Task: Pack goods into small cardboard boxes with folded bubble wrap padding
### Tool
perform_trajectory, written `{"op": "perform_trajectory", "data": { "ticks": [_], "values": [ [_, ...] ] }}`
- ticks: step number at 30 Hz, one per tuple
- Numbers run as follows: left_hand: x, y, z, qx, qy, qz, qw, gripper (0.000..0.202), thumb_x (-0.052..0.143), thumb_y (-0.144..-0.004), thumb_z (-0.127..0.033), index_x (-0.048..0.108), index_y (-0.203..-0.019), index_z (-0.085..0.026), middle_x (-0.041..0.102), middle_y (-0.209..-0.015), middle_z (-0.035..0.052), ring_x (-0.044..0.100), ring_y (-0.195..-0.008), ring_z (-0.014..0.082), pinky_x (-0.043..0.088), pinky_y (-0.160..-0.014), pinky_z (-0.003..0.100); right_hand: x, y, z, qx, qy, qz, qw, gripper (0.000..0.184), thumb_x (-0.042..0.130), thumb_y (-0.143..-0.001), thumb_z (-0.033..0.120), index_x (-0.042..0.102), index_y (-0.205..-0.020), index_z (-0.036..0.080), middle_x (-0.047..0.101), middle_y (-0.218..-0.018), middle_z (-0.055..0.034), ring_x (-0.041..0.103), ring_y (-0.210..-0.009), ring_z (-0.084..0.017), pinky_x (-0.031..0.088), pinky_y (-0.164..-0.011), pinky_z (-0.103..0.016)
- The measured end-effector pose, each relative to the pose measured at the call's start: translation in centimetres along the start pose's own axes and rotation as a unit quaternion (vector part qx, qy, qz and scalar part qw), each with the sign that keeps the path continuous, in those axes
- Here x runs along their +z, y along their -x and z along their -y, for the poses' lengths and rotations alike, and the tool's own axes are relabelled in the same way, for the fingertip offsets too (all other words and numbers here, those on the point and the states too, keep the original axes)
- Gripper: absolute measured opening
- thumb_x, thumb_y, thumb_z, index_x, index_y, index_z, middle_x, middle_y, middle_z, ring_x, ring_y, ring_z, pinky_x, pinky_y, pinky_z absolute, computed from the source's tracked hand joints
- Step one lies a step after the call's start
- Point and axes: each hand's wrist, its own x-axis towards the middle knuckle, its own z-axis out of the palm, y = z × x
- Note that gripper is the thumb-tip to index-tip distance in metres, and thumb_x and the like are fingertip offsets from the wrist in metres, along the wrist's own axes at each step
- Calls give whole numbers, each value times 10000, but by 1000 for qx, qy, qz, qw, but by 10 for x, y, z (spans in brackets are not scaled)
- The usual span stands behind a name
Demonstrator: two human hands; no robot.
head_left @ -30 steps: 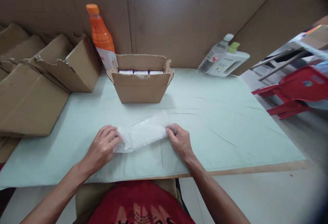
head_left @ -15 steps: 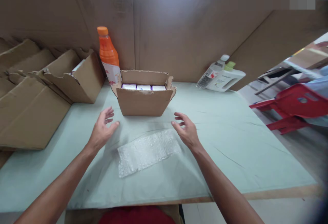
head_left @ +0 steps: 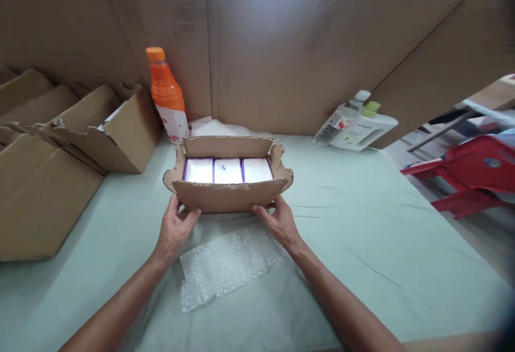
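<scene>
A cardboard box (head_left: 229, 198) with its top flaps up stands before me, tilted toward me. Three white packs with purple edges (head_left: 228, 171) lie side by side inside it. My left hand (head_left: 176, 228) grips the box's lower left corner, thumb on the front and fingers round the side. On the lower right corner my right hand (head_left: 281, 223) does the same, its fingers partly hidden behind the box. Between my forearms a sheet of bubble wrap (head_left: 229, 269) lies flat on the cloth.
Several open cardboard boxes (head_left: 48, 196) crowd the left. An orange bottle (head_left: 167, 94) stands behind the held box, near white sheeting (head_left: 221, 128). At the back right, a clear bottle (head_left: 340, 121) leans by a white jug (head_left: 366, 132). A red chair (head_left: 478, 169) is beyond the table (head_left: 362, 287).
Both hands have moved from open beside the box onto its lower corners. The box has come nearer and tipped toward me, showing more of the packs and the white sheeting behind.
</scene>
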Motion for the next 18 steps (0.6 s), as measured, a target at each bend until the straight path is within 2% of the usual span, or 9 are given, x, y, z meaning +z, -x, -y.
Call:
{"op": "perform_trajectory", "data": {
  "ticks": [3,6,9,11,13,15,17,18],
  "values": [
    [-1,-4,-3,-6,-9,18,1000,496,717,-781,-341,578,-1233,-191,668,-1198,84,631,-1144,234,524,-981,339,-3,2,1,19,8,2,1000,513,688,-789,537,647,-1146,170,738,-1049,-117,669,-836,-252,556,-692,-359],
    [-5,-9,-13,3,-60,15,998,623,700,-756,-296,523,-1341,-177,619,-1333,134,568,-1288,296,481,-1076,437,-9,0,-3,30,18,12,999,562,653,-815,522,621,-1242,158,735,-1119,-132,684,-872,-262,567,-735,-393],
    [-15,17,-23,73,-173,-17,982,762,682,-790,-239,405,-1499,-201,490,-1518,157,465,-1414,328,380,-1176,522,-17,21,-6,-7,67,-30,997,573,605,-875,429,558,-1378,160,692,-1274,-165,664,-1107,-310,556,-891,-474],
    [-21,50,-24,156,-243,25,957,682,646,-839,-202,446,-1490,-229,527,-1494,135,481,-1405,321,369,-1185,529,-14,49,1,-54,114,-55,990,491,549,-936,351,563,-1397,182,686,-1302,-161,641,-1185,-308,512,-992,-506],
    [-26,83,-17,229,-292,116,921,502,606,-869,-165,586,-1364,-246,628,-1384,105,523,-1364,315,404,-1156,523,0,79,12,-123,153,1,981,421,493,-977,280,597,-1381,217,698,-1294,-140,634,-1208,-287,474,-1054,-494],
    [-31,104,-2,266,-331,202,882,357,576,-887,-149,675,-1217,-242,686,-1299,96,565,-1314,315,438,-1117,529,18,103,21,-200,185,131,953,421,514,-978,257,605,-1389,241,672,-1356,-123,607,-1257,-275,465,-1065,-470],
    [-37,112,14,273,-354,254,858,302,544,-907,-149,696,-1156,-224,699,-1292,106,593,-1281,312,458,-1091,543,28,116,22,-248,215,235,915,434,564,-971,285,599,-1400,229,605,-1456,-121,561,-1323,-280,452,-1072,-470],
    [-41,112,20,275,-355,271,852,296,523,-918,-146,698,-1145,-218,698,-1301,109,599,-1280,306,463,-1089,545,27,118,19,-253,231,248,906,424,575,-974,308,609,-1386,213,585,-1480,-126,542,-1345,-287,441,-1079,-478]
  ]
}}
